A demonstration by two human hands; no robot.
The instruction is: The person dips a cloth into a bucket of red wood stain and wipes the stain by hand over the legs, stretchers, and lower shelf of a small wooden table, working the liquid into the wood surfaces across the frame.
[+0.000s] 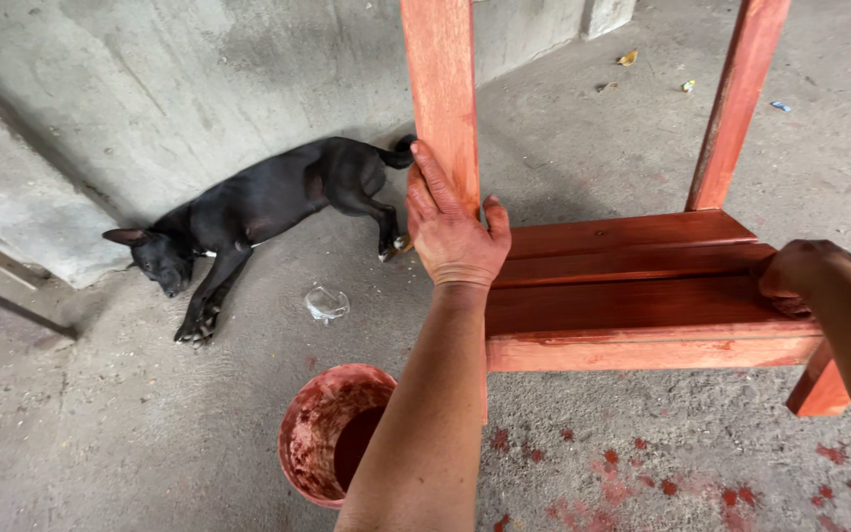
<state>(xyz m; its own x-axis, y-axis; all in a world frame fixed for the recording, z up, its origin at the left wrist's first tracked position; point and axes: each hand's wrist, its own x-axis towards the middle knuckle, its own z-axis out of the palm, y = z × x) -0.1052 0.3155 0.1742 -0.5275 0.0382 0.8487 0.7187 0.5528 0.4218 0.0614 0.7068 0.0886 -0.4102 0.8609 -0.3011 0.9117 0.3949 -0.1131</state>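
Left hand (453,232): arm extended forward, palm flat, fingers wrapped on the upright leg of the red-stained wooden bench frame (632,291). Right hand (798,278): fingers curled, clamping the frame's slatted edge. Red-smeared plastic bucket (332,433) sits below the left forearm.

We note a grey concrete floor (130,433) carrying a red-stained wooden frame (632,296), a stain-smeared red bucket (332,429), 1 black dog (268,202) lying on its side, a small clear object (327,303), possibly plastic, and red drips (662,483).
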